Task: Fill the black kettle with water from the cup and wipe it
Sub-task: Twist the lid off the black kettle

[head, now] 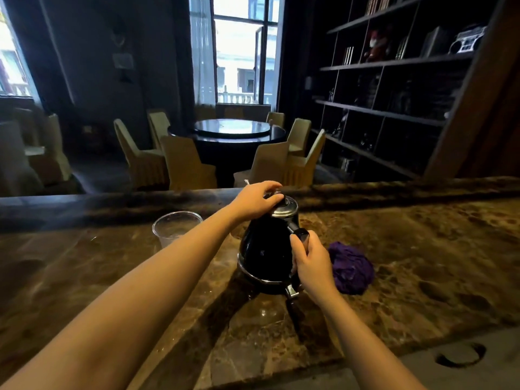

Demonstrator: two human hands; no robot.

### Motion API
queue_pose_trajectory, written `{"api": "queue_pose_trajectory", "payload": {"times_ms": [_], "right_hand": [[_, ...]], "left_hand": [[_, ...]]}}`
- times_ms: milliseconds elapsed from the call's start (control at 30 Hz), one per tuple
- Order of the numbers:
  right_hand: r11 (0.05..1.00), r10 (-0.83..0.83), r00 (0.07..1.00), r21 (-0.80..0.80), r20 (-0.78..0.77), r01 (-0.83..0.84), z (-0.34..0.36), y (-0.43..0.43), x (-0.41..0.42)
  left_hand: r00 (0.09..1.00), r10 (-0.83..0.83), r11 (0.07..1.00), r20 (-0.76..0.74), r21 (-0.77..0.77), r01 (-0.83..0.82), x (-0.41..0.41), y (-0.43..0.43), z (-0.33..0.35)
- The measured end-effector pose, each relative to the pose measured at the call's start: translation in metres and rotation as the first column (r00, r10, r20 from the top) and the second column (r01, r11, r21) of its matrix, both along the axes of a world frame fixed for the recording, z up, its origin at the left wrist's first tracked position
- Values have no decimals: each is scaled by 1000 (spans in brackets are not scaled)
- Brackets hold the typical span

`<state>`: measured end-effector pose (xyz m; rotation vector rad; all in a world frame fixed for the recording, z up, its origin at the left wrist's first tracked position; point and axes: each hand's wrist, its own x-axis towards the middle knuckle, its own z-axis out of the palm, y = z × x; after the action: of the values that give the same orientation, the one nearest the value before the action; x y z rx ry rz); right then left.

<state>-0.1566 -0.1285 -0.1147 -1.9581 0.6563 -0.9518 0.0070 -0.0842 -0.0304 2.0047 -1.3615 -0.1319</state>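
Note:
The black kettle (264,254) stands upright on the brown marble counter (408,249), with a silver lid and base ring. My left hand (254,201) grips the knob of the kettle's lid (285,211) from above. My right hand (311,261) is wrapped around the kettle's black handle (301,235) on its right side. A clear plastic cup (176,228) stands on the counter to the left of the kettle, partly behind my left forearm; I cannot tell whether it holds water. A crumpled purple cloth (351,267) lies just right of the kettle, beside my right hand.
The counter has a raised back ledge (394,190) behind the kettle. A round hole (460,354) sits in the grey surface at the near right. Beyond the counter are a round dining table (230,130) with chairs and dark shelves (394,80) at right.

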Motion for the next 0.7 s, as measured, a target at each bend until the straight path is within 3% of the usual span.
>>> {"api": "queue_pose_trajectory", "payload": {"times_ms": [100,233,433,700], "right_hand": [[999,-35,996,-12,83,36,-5,-7,3],[993,-103,979,-44,176,113,-8,-7,10],[980,-153,964,-93,216,176,-12,-12,15],[986,-133,972,-77,195,150,-12,-20,11]], "left_hand": [[998,-41,999,-57,-10,40,4,-5,-8],[983,-22,989,-181,-151,-5,1,-12,-18],[989,83,954,-125,-276,-115,-7,-16,-25],[985,169,956,-38,-238,-173,-12,-19,-17]]}}
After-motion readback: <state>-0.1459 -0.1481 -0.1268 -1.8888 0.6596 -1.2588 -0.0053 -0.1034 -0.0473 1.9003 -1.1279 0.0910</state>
